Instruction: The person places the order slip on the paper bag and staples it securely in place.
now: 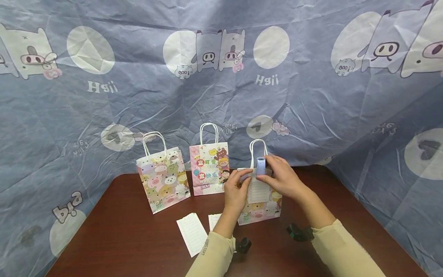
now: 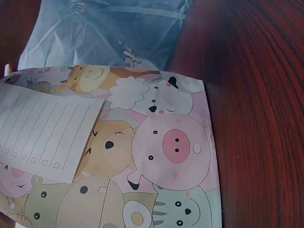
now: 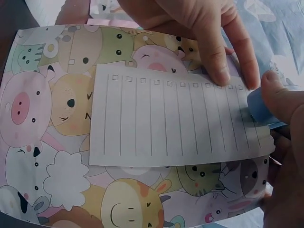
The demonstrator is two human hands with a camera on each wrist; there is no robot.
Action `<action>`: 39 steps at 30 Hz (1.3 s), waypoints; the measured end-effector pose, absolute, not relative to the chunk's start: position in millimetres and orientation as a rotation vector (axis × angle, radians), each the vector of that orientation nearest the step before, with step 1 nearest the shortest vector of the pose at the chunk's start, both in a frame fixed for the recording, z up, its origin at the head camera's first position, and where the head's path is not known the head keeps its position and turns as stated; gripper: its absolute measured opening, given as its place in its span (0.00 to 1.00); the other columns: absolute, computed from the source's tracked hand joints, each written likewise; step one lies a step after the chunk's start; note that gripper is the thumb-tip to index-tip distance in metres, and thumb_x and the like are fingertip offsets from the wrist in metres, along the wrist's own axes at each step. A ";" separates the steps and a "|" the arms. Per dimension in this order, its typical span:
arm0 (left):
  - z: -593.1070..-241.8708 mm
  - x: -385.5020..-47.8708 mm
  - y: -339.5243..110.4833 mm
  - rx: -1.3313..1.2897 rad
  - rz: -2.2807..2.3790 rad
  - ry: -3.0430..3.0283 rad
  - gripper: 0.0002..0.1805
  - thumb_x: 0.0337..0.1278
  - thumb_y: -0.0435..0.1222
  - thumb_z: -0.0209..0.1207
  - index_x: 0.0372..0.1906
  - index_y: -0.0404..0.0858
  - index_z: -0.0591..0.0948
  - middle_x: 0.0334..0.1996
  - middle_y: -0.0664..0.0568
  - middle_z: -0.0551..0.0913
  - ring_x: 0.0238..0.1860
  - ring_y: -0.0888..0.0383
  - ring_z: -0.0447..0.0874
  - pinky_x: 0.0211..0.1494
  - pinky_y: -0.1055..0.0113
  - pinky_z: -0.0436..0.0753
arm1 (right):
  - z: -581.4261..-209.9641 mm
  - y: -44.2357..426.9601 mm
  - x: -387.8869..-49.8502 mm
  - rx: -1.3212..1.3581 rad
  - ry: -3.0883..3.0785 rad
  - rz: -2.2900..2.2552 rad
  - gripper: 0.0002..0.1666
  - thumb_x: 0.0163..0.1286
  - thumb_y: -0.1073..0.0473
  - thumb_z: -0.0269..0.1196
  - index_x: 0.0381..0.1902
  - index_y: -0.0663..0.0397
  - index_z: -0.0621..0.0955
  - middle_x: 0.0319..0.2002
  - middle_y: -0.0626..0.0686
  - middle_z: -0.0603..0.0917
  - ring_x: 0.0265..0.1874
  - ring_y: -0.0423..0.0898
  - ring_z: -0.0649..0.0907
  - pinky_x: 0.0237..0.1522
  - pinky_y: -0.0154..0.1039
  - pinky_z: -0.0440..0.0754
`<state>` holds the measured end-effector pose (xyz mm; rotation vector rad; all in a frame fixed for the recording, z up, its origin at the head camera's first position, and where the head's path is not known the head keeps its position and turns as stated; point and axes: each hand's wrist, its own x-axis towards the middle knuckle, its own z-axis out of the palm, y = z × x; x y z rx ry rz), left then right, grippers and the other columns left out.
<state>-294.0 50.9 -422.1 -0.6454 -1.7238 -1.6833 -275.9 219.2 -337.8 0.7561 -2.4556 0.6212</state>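
Note:
A paper gift bag with cartoon animals (image 1: 257,216) stands upright at the right of the table, its white handles raised. Against its front, near the top edge, lies a lined paper slip (image 3: 175,118) with a column of small boxes. My left hand (image 1: 237,192) pinches the slip and the bag's rim at the left side, thumb on the paper. The right hand (image 1: 284,177) grips a small light-blue stapler (image 1: 261,166), whose rounded end overlaps the slip's top edge in the right wrist view. In the left wrist view the slip (image 2: 40,126) covers part of the bag's animal print.
Another animal-print bag (image 1: 163,181) stands at the left, and a pink-and-white bag (image 1: 209,169) is in the middle. Two more lined slips lie on the dark wooden table (image 1: 138,238): one slip (image 1: 193,234) in front, another (image 1: 214,220) partly behind the left forearm. A blue cloth hangs behind.

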 end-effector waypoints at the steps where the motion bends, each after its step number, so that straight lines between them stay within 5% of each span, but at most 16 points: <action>1: -422.1 -293.5 51.3 -0.642 -1.683 -1.724 0.12 0.57 0.29 0.66 0.46 0.41 0.88 0.29 0.47 0.78 0.23 0.66 0.62 0.24 0.77 0.68 | -338.8 219.4 -275.7 0.746 -2.452 0.611 0.29 0.61 0.55 0.72 0.56 0.61 0.76 0.46 0.57 0.85 0.57 0.62 0.79 0.62 0.61 0.69; 8: -419.6 -292.8 54.5 -0.594 -1.655 -1.732 0.13 0.53 0.24 0.66 0.44 0.35 0.87 0.28 0.41 0.78 0.22 0.57 0.63 0.25 0.77 0.65 | -341.5 220.3 -275.4 0.726 -2.454 0.633 0.27 0.62 0.56 0.72 0.54 0.58 0.75 0.34 0.51 0.83 0.50 0.60 0.81 0.62 0.61 0.69; 12: -418.8 -291.7 55.2 -0.601 -1.641 -1.729 0.13 0.52 0.21 0.65 0.43 0.31 0.86 0.29 0.39 0.78 0.23 0.50 0.65 0.25 0.75 0.67 | -345.6 218.8 -276.8 0.745 -2.423 0.694 0.24 0.62 0.58 0.71 0.53 0.58 0.75 0.35 0.51 0.84 0.47 0.58 0.83 0.64 0.62 0.66; 23: -421.8 -293.8 50.6 -0.661 -1.666 -1.727 0.14 0.58 0.28 0.66 0.47 0.44 0.87 0.31 0.46 0.79 0.23 0.61 0.64 0.26 0.77 0.67 | -355.3 215.2 -284.3 0.830 -2.242 0.789 0.26 0.61 0.57 0.70 0.53 0.63 0.76 0.43 0.58 0.89 0.45 0.56 0.87 0.65 0.58 0.61; 39: -415.9 -289.0 53.6 -0.617 -1.664 -1.729 0.13 0.53 0.23 0.65 0.45 0.34 0.87 0.30 0.40 0.79 0.22 0.57 0.62 0.25 0.77 0.64 | -361.0 213.2 -286.6 0.784 -2.194 0.811 0.25 0.56 0.63 0.72 0.50 0.64 0.77 0.42 0.60 0.88 0.49 0.61 0.83 0.64 0.60 0.61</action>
